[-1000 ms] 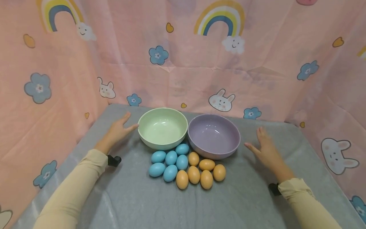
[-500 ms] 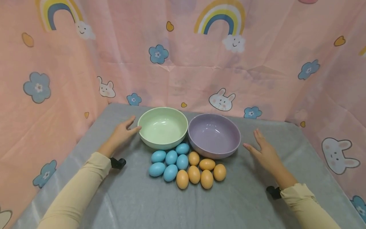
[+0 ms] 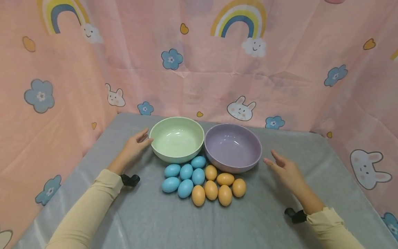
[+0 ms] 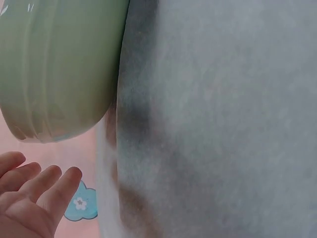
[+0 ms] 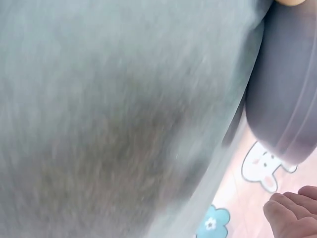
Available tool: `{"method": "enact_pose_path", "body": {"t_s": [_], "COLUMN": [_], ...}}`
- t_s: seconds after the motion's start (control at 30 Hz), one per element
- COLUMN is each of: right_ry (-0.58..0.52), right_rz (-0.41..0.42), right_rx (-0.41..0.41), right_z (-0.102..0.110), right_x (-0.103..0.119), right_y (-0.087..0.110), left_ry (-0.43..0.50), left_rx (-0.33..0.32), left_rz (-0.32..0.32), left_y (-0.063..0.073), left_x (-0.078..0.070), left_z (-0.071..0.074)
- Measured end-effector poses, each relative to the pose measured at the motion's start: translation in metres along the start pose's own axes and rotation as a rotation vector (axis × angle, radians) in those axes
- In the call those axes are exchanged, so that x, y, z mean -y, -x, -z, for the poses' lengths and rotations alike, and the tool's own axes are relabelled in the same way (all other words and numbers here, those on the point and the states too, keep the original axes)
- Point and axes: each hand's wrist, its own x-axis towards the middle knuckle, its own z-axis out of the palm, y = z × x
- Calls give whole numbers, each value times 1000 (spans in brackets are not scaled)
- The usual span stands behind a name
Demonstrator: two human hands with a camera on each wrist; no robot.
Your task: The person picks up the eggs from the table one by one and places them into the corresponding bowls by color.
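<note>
My left hand (image 3: pixel 134 147) is beside the green bowl (image 3: pixel 177 157), its thumb tip right at the bowl's left rim in the head view. In the left wrist view, relaxed fingers (image 4: pixel 42 186) lie apart from the bowl wall, holding nothing. To the right of the purple bowl (image 3: pixel 233 166), my right hand (image 3: pixel 287 173) hovers with loosely bent fingers and nothing in them. Its fingertips show near the purple bowl in the right wrist view. Several blue eggs (image 3: pixel 186 171) lie in front of the green bowl. Several orange eggs (image 3: pixel 211 190) lie in front of the purple one.
Both bowls stand side by side at the back of a grey cloth-covered table (image 3: pixel 174 228). A pink printed curtain (image 3: pixel 192 86) encloses the back and sides. Small black devices (image 3: pixel 130 180) sit at both wrists.
My left hand has moved slightly right and down, closer to the green bowl's rim. The right hand's fingers have bent and moved a little nearer the purple bowl. Bowls and eggs stay put.
</note>
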Motion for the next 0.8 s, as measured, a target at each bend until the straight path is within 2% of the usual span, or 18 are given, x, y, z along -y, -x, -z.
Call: {"method": "enact_pose_path", "body": {"t_s": [0.27,0.53,0.8], "right_ry": [-120,-159,-199], "right_rz": [-31,-96,-153], "right_rx": [9,6,40], "right_z": [-8,-21,-30], "right_x": [4,9,13], "right_y": [12,22,29], "left_ry": [90,157,175], "left_rx": [-15,-72,-97], "left_rz": [-3,-12,-27], "left_y": [0,1,2], "left_x": [6,4,1], "left_z": [-5,-13,-18]}}
